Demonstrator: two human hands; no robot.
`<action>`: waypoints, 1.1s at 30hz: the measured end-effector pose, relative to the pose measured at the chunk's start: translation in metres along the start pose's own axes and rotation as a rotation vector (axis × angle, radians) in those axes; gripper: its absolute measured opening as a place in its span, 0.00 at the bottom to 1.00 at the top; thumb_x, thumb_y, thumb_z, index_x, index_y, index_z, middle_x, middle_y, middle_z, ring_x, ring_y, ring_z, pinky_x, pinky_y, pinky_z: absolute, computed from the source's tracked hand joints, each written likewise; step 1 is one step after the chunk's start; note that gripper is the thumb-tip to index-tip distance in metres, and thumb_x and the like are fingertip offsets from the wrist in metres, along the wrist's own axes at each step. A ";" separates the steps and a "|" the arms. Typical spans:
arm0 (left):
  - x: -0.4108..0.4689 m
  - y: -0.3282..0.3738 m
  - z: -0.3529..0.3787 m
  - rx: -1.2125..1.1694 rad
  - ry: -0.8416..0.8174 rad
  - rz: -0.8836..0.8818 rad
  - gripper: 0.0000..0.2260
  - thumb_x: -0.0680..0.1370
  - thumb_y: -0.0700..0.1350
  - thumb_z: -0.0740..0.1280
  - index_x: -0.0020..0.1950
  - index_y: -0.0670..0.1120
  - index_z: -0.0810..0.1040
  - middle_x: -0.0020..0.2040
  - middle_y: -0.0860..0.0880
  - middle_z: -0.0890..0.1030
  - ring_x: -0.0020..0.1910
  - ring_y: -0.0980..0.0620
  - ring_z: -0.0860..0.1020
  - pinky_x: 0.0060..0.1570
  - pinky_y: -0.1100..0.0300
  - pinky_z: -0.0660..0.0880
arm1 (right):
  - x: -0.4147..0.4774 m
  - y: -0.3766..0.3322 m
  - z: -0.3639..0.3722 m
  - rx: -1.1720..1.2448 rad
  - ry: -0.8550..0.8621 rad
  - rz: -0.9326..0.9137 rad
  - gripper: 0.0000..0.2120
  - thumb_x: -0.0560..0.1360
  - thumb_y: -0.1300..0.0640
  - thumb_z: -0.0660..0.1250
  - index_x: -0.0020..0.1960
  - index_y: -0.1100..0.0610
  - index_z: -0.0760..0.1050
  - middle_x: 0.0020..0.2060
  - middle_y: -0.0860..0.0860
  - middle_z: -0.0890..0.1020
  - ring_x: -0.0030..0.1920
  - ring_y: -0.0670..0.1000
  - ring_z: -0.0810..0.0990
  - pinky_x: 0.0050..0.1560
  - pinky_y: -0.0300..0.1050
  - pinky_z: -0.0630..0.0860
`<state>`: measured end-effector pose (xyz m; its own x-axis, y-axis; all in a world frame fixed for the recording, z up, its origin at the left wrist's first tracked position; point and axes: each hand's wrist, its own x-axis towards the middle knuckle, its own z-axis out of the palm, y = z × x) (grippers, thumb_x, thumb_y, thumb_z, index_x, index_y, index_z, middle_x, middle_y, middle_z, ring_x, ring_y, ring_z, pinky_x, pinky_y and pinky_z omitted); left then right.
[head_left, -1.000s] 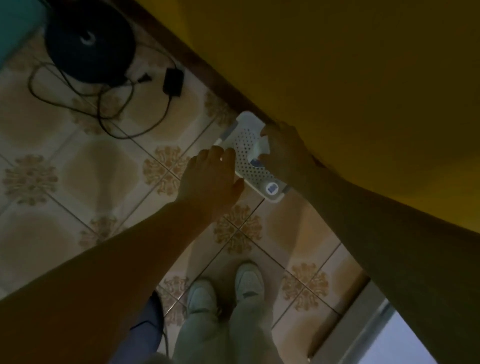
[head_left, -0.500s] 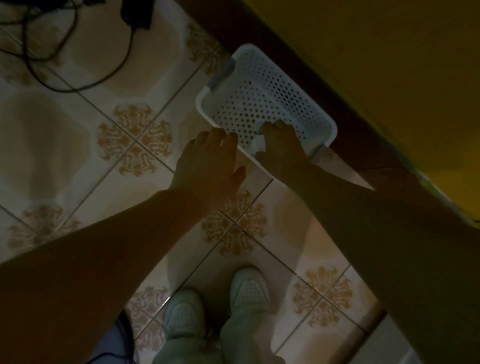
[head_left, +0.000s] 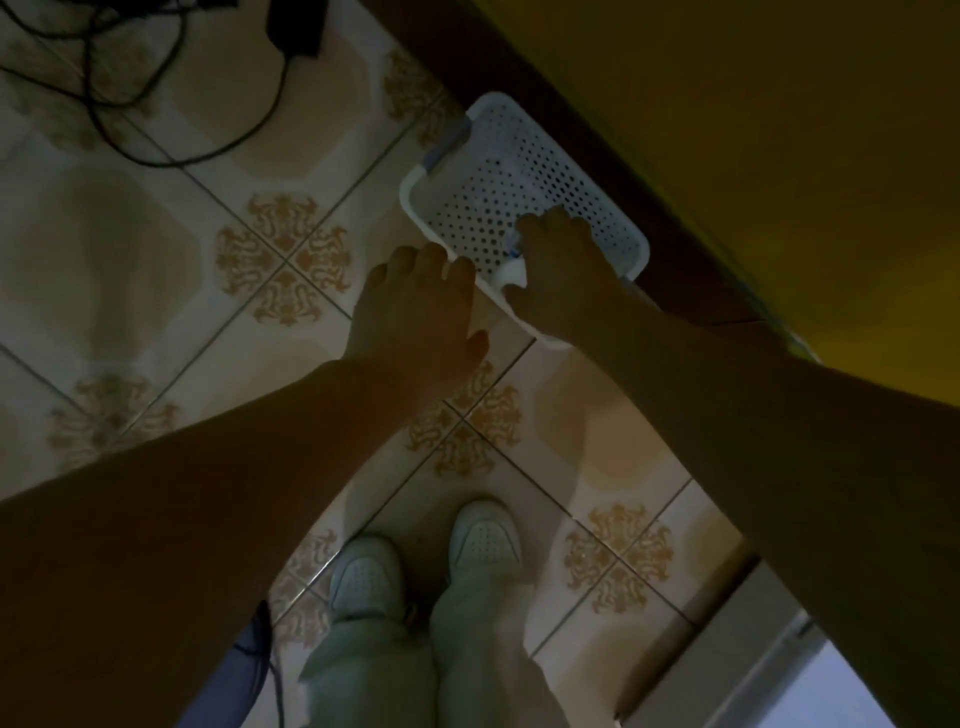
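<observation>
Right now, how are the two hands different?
The right hand is inside the white basket; the left hand is outside, by its near rim. The right hand grips a small white thing; the left hand holds nothing. Both are bare and palm down.

Head cam, steep down, near floor (head_left: 130, 249)

White perforated basket (head_left: 519, 171); cream floor tiles (head_left: 130, 249), tan floral motifs; white shoes (head_left: 485, 538).

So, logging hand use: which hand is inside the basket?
The right hand, gripping a small white item inside the white basket; the left hand is outside, by its rim.
</observation>
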<state>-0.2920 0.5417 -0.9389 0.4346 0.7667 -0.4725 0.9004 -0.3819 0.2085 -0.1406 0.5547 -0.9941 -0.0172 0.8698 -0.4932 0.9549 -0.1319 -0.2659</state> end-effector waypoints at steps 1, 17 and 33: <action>-0.008 0.002 -0.010 0.001 0.005 -0.001 0.26 0.76 0.55 0.63 0.68 0.41 0.66 0.66 0.41 0.69 0.65 0.41 0.67 0.61 0.49 0.66 | -0.005 -0.005 -0.013 -0.015 0.004 -0.007 0.27 0.75 0.54 0.67 0.70 0.60 0.62 0.67 0.60 0.65 0.68 0.60 0.63 0.60 0.51 0.69; -0.150 0.096 -0.340 0.011 0.307 0.009 0.21 0.78 0.55 0.61 0.66 0.44 0.66 0.63 0.43 0.70 0.63 0.43 0.68 0.61 0.50 0.67 | -0.139 -0.119 -0.423 -0.197 0.339 -0.157 0.20 0.78 0.52 0.62 0.68 0.58 0.66 0.63 0.59 0.70 0.61 0.61 0.70 0.51 0.51 0.69; -0.343 0.200 -0.623 0.112 0.587 0.065 0.25 0.78 0.59 0.59 0.69 0.46 0.65 0.66 0.46 0.69 0.65 0.44 0.67 0.60 0.51 0.68 | -0.422 -0.221 -0.730 -0.266 0.751 -0.138 0.20 0.76 0.53 0.61 0.67 0.56 0.67 0.61 0.56 0.71 0.61 0.59 0.71 0.52 0.48 0.68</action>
<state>-0.2480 0.5236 -0.2010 0.4557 0.8848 0.0971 0.8780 -0.4647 0.1148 -0.1281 0.5637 -0.1228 -0.0267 0.9697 0.2427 0.9989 0.0352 -0.0311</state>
